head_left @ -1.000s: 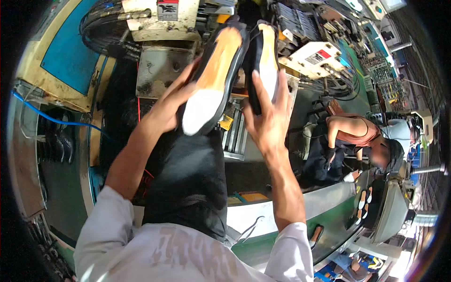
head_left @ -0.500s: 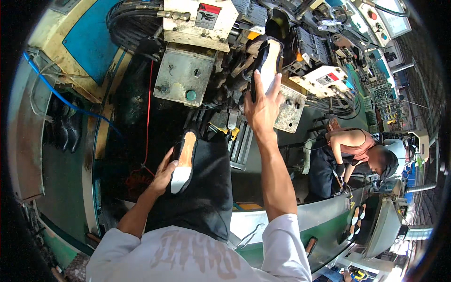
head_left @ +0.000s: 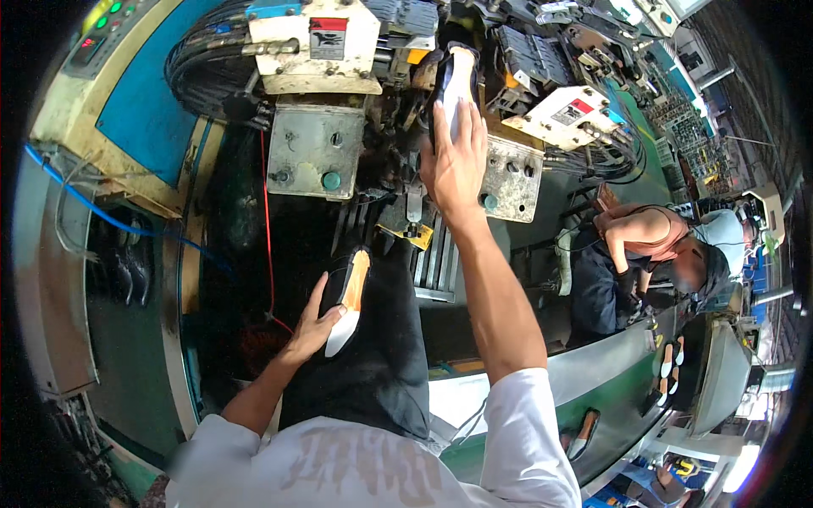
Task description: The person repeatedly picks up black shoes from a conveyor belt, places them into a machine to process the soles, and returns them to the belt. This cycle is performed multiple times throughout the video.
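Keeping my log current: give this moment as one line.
left hand: grips one shoe; right hand: on another shoe, at machine; co-worker: at right

Left of top centre, you face a red-topped label [head_left: 328,38] with a dark pictogram on a pale machine housing [head_left: 284,66]; a smaller red-and-white sign [head_left: 572,111] marks the right-hand housing [head_left: 539,121]. Upper left, your control panel [head_left: 110,34] has a red-lit display [head_left: 85,53], too small to read.
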`<action>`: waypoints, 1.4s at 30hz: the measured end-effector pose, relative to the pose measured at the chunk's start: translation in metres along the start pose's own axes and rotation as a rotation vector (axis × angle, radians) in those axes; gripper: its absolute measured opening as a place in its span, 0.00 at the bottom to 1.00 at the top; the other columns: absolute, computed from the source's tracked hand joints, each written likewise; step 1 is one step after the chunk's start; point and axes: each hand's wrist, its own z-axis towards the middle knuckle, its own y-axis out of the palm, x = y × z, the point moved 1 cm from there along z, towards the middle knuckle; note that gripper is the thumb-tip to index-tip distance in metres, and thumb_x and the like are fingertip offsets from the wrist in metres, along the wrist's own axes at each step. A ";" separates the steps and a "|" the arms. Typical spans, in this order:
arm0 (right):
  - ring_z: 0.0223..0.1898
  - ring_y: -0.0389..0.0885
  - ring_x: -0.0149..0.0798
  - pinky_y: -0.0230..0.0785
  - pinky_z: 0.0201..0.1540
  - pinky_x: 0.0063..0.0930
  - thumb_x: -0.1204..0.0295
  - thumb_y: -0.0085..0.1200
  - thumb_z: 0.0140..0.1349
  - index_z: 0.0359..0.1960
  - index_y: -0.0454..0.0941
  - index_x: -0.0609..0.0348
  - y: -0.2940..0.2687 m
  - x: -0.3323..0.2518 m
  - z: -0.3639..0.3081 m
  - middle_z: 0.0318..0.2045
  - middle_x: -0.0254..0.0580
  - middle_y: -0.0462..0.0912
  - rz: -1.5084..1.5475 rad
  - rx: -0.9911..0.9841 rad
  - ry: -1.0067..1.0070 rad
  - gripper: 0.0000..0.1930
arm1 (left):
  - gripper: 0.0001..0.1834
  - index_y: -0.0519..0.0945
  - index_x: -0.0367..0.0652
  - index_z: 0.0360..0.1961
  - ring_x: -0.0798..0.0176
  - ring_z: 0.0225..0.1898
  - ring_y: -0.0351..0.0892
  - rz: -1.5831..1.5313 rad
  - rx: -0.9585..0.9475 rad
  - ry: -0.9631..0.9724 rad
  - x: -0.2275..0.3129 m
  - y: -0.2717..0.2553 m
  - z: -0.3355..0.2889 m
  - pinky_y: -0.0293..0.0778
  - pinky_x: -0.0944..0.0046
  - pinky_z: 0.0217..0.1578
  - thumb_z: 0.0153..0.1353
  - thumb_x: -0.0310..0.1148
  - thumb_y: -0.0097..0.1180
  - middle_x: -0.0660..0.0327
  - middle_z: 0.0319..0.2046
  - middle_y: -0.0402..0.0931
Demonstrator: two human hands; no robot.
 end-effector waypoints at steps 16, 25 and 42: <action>0.71 0.69 0.62 0.55 0.77 0.53 0.67 0.49 0.71 0.68 0.79 0.52 0.057 0.052 0.111 0.68 0.64 0.75 -0.070 0.060 -0.002 0.24 | 0.46 0.49 0.41 0.84 0.49 0.77 0.62 0.119 0.005 -0.074 0.012 0.008 0.021 0.59 0.56 0.75 0.72 0.34 0.62 0.41 0.77 0.60; 0.72 0.68 0.63 0.55 0.77 0.55 0.60 0.61 0.63 0.68 0.78 0.51 0.057 0.044 0.129 0.70 0.66 0.72 -0.077 0.007 0.013 0.30 | 0.42 0.50 0.42 0.84 0.57 0.76 0.63 -0.351 -0.103 -0.084 0.015 0.000 0.023 0.60 0.57 0.75 0.75 0.29 0.57 0.49 0.78 0.60; 0.72 0.68 0.43 0.60 0.75 0.42 0.44 0.49 0.79 0.78 0.64 0.52 -0.027 -0.193 -0.149 0.72 0.45 0.71 1.665 -0.624 1.188 0.35 | 0.60 0.40 0.49 0.86 0.58 0.81 0.49 -0.464 -0.103 0.091 0.051 -0.043 -0.089 0.55 0.56 0.77 0.64 0.32 0.70 0.54 0.84 0.44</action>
